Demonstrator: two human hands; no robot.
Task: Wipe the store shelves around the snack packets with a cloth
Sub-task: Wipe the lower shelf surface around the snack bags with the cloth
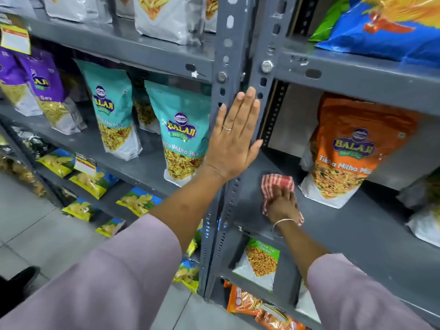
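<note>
My right hand (283, 206) presses a red-and-white striped cloth (277, 182) flat onto the grey metal shelf (345, 225), just left of an upright orange snack packet (345, 151). My left hand (235, 136) lies flat with fingers together against the perforated grey upright post (234, 55) between the two shelf bays; it holds nothing. Two teal snack packets (183, 132) stand on the left bay's shelf beside that hand.
Purple packets (45, 91) stand further left, white packets (164, 15) on the shelf above. A blue packet (385, 27) lies at the top right. Yellow packets (90, 182) fill lower left shelves, a green-and-white packet (259, 263) and orange ones sit below. Tiled floor (35, 234) is at the left.
</note>
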